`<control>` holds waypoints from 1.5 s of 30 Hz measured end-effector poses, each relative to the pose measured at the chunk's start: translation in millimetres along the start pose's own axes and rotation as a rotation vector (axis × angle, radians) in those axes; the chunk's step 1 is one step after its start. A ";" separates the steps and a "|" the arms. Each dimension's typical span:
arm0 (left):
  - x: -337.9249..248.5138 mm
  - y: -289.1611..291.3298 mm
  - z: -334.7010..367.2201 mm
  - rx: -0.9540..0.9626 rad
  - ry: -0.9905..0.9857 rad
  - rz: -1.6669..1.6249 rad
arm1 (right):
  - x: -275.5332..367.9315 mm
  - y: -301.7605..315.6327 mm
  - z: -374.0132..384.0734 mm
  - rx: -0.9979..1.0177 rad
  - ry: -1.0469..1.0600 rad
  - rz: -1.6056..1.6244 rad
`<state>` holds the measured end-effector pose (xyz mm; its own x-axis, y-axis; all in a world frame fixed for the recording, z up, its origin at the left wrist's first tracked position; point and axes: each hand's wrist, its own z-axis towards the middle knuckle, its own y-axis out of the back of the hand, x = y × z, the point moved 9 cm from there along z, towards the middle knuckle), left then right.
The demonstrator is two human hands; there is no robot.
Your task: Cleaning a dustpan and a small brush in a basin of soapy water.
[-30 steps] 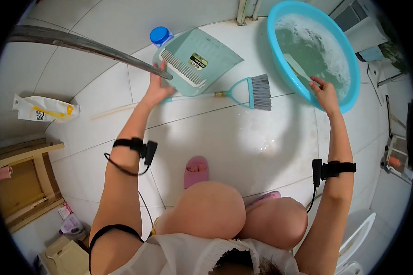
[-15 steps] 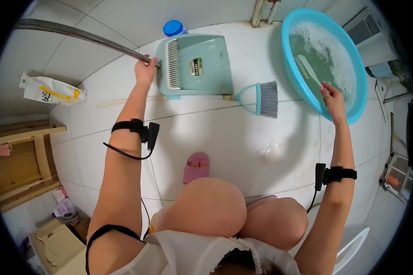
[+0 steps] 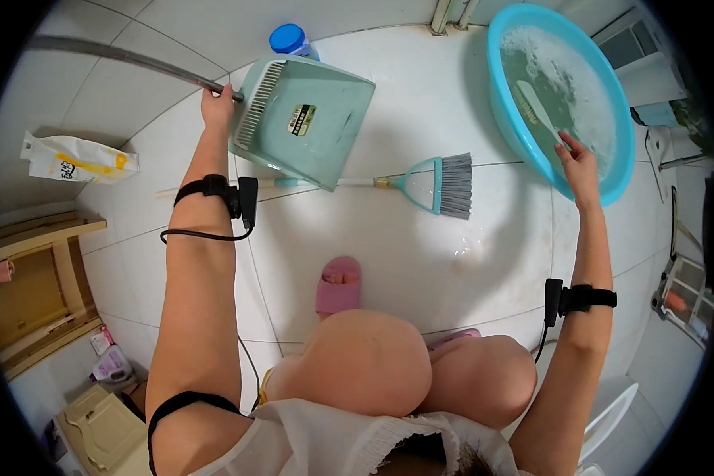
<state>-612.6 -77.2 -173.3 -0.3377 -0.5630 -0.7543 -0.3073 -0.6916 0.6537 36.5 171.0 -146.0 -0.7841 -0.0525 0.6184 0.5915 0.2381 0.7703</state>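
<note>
My left hand [image 3: 218, 109] is closed round the metal handle [image 3: 127, 57] of a pale green dustpan, low down by the pan. The dustpan [image 3: 333, 87] is turned at an angle, with a row of white comb teeth on its left side. Over the rim of a blue basin [image 3: 496, 79], my right hand [image 3: 581, 166] grips the handle of a white scrub brush [image 3: 538, 107]. The brush's bristles are over the cloudy, foamy water in the basin; I cannot tell how far they dip in. A broom [image 3: 455, 186] with grey bristles lies on the floor, its stick passing by the dustpan's near corner.
Behind the dustpan stands a jar with a blue lid [image 3: 287, 38]. A white and yellow bag [image 3: 79, 159] leans at the left wall, above a wooden frame [image 3: 40, 238]. My pink slipper [image 3: 338, 297] is on the white tiles, near a wet patch [image 3: 462, 252].
My left hand has moved left with the dustpan, which has turned and tilted. The broom has shifted slightly toward me. My right hand keeps hold of the scrub brush.
</note>
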 end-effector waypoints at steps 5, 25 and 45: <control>14.6 -15.2 -23.5 0.027 0.012 0.010 | 5.5 11.6 1.6 -0.129 0.069 0.031; -128.3 -113.6 -184.9 0.675 -0.606 0.252 | 17.2 46.8 -48.3 -0.015 -0.079 0.671; -49.4 -199.4 -305.5 0.999 -0.860 0.954 | 14.3 95.0 -53.6 -0.320 0.061 0.096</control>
<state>-262.8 -49.8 -284.9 -0.9977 0.0505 -0.0442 -0.0140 0.4869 0.8733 91.5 140.9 -55.7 -0.7149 -0.1050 0.6913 0.6987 -0.0715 0.7118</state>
